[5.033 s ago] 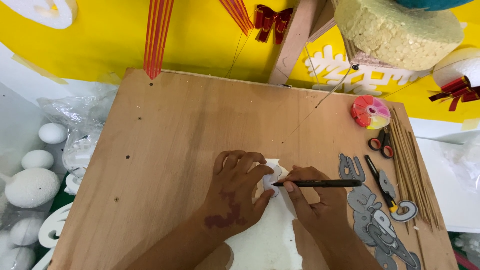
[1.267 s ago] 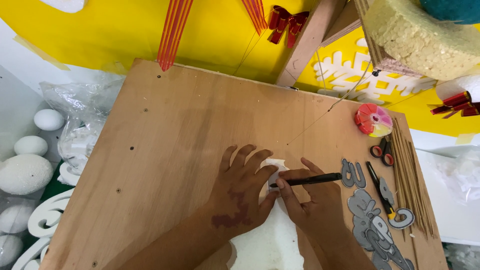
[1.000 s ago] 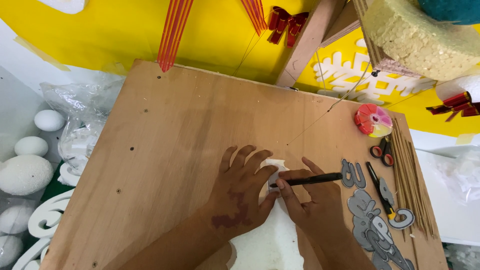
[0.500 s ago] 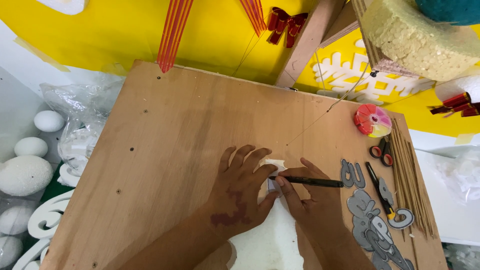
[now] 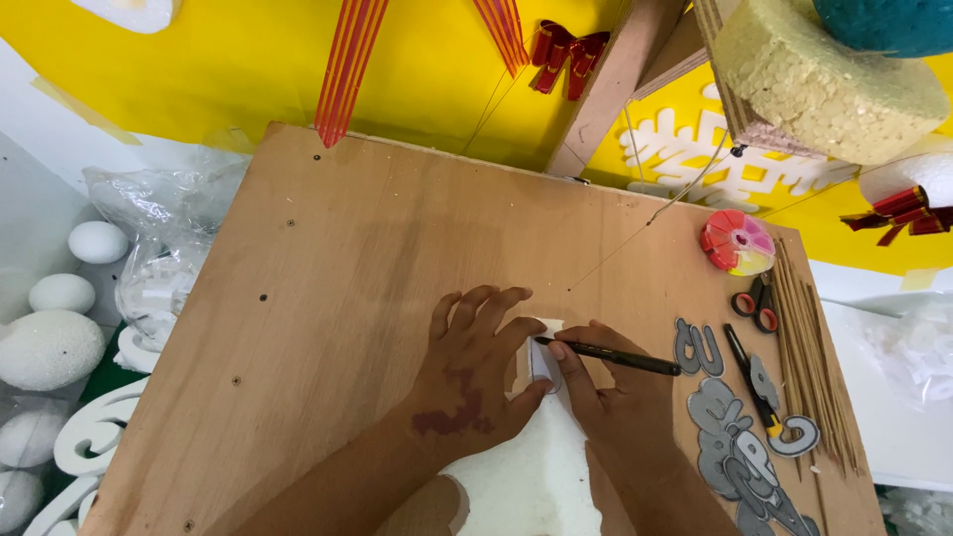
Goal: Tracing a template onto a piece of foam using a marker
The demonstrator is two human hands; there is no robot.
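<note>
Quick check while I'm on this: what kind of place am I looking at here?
Most likely a craft or decoration workshop. The hands work on a white foam piece on a plywood board, with foam eggs at the left and scissors, wooden skewers and grey cut-out shapes at the right.

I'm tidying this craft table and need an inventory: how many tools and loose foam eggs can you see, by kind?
Black pen, in the right hand: 1
Scissors: 1
Round bead box: 1
Cutter knife: 1
White foam eggs, left of the board: at least 3
Total: at least 7
</note>
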